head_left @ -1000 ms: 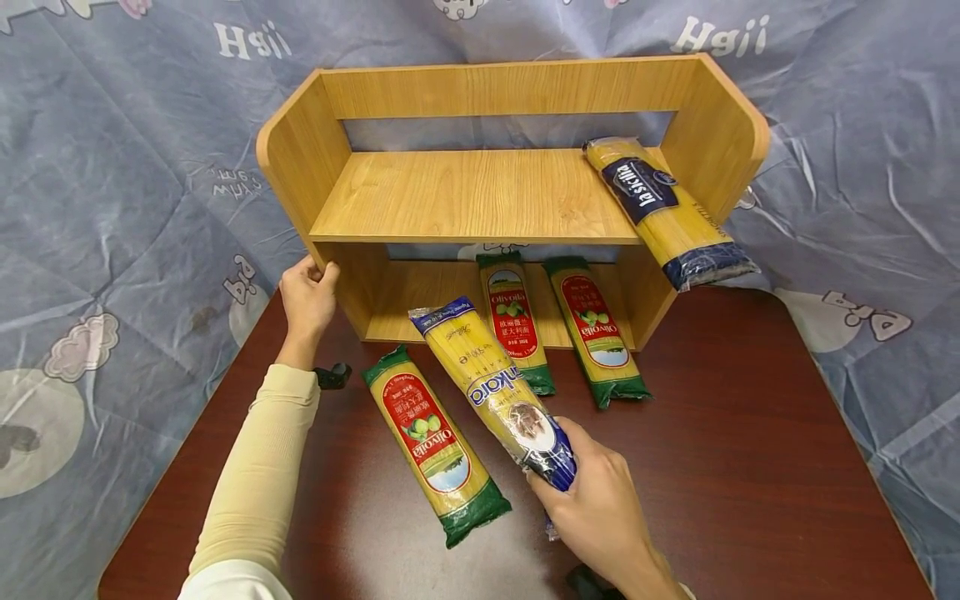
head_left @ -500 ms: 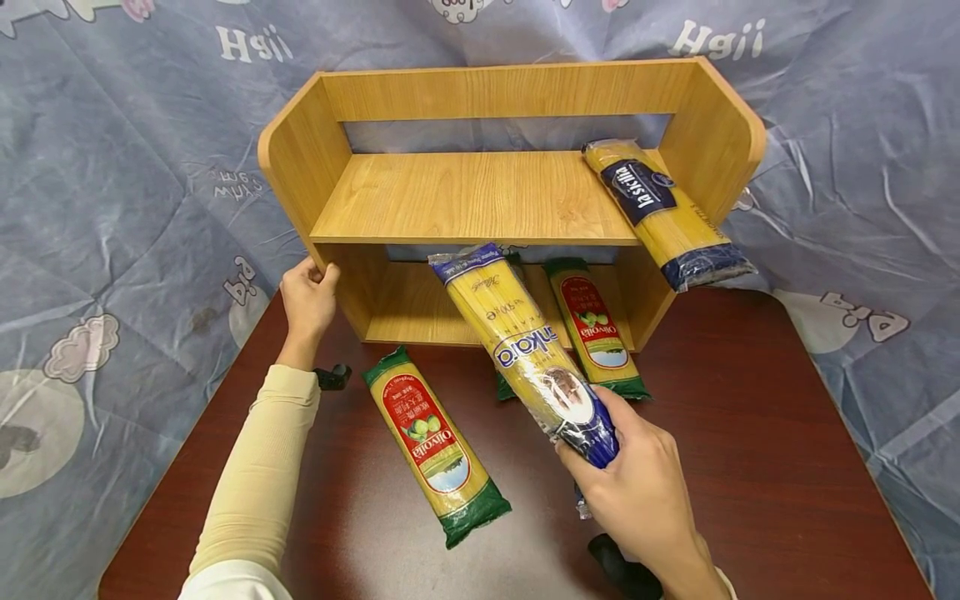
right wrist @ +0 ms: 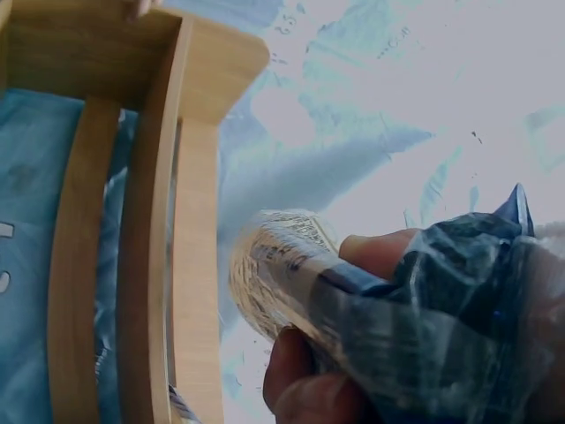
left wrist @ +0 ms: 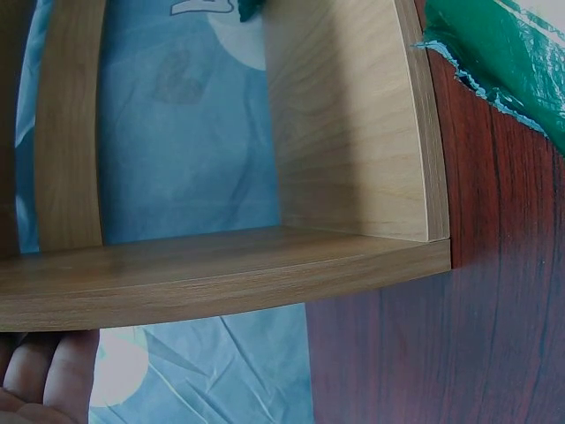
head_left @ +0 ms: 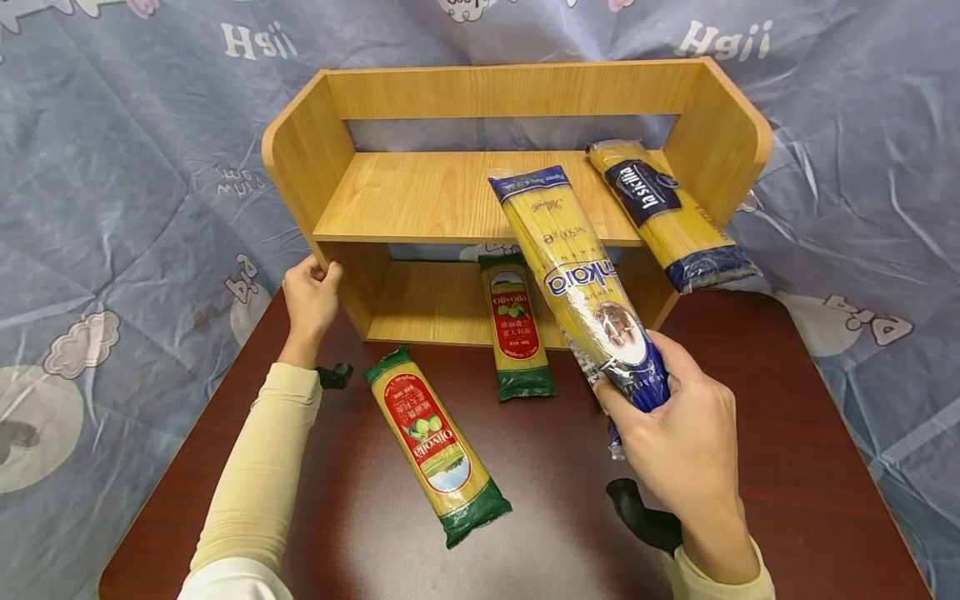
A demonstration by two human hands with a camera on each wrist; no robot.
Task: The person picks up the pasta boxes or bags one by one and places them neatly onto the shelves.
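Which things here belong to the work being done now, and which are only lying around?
In use:
- right hand, gripping the blue-ended spaghetti pack
- left hand, holding the wooden shelf by its side panel

Lying about:
- dark-label pack on the upper board
- green pack at the lower board
- green pack on the table

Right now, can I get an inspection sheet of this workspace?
Surface: dark red table, bare at the right.
Job's things: blue-ended pasta pack, raised, its far end over the shelf.
Clutter: one pack on the shelf's top board, one half under it, one on the table.
Hands: left hand grips the shelf's side; right hand holds the blue-ended pasta pack.
Cables: nothing seen.
Surroundings: printed blue cloth.
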